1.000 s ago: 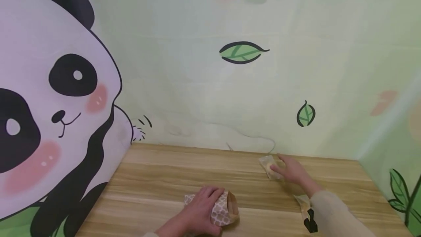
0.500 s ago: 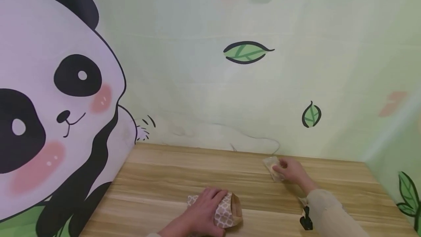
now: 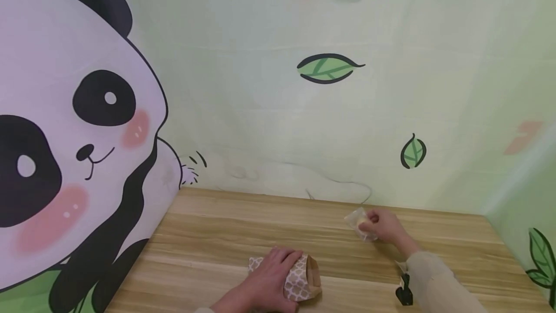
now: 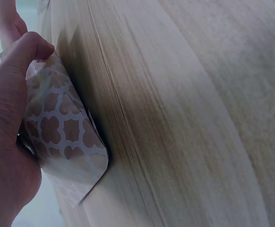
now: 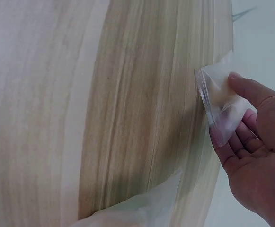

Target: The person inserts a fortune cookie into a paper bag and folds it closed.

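Note:
My left hand [image 3: 269, 279] lies over a brown paper bag [image 3: 298, 281] with a white lattice pattern and grips it, fingers across the top and thumb at the near side. The bag lies on its side on the wooden table, its mouth facing right. Its folded end shows in the left wrist view, where the bag [image 4: 52, 127] is under my palm. Toward the table's back, my right hand [image 3: 386, 228] pinches a small clear packet [image 3: 356, 217] between thumb and fingers. Something pale yellowish is inside the packet [image 5: 217, 97], but its kind is unclear.
Under the right sleeve [image 3: 434, 274] lies a black item [image 3: 404, 291], partly hidden. Another translucent wrapper [image 5: 142, 208] shows at the bottom of the right wrist view. A cloth backdrop [image 3: 260, 110] with a panda and leaves rises behind the table [image 3: 208, 235].
The right hand's fingers have closed more around the small packet, which has tilted slightly. The left hand keeps its grip on the paper bag. The head view has shifted a little.

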`<action>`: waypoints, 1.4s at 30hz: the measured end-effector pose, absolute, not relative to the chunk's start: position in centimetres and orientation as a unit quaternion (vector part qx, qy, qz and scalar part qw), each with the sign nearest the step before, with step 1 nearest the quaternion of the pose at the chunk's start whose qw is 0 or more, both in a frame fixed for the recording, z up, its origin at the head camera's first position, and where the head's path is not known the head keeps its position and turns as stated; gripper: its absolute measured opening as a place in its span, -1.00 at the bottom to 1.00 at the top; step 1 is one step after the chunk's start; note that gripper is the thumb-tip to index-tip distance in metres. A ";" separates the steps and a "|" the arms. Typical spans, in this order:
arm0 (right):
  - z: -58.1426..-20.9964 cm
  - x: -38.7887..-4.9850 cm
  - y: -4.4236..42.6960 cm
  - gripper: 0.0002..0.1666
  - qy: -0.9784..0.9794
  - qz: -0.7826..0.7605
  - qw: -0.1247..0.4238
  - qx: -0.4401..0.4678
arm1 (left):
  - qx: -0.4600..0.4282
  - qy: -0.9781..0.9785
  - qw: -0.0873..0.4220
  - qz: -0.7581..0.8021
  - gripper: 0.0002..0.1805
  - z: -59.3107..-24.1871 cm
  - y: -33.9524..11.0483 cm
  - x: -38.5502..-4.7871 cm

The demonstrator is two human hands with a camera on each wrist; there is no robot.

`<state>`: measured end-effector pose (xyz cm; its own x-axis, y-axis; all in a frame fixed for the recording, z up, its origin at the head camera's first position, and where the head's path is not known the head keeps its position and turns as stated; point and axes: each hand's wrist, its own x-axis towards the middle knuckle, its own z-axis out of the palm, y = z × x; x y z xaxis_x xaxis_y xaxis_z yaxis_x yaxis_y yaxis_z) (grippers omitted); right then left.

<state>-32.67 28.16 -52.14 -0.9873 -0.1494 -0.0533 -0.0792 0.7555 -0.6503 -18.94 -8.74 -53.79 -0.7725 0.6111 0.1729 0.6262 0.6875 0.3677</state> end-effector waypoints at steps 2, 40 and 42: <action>-52.1 -32.5 28.1 -0.57 0.935 -0.346 0.051 -0.062 | -0.336 -0.919 0.020 -0.206 0.21 -53.8 -8.7 -19.0; -53.2 -21.5 17.2 -0.61 0.800 -0.591 0.066 -0.082 | -0.264 -0.937 0.077 -0.215 0.26 -54.5 -7.7 -19.5; -53.2 -21.4 17.3 -0.62 0.801 -0.589 0.071 -0.086 | -0.268 -0.937 0.086 -0.206 0.27 -54.7 -7.6 -19.4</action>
<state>-21.39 17.34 -53.23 -0.9753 -0.2206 -0.0122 -0.0540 0.2918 -0.9550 -19.41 -7.57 -54.69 -0.8414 0.4673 0.2714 0.5380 0.7710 0.3408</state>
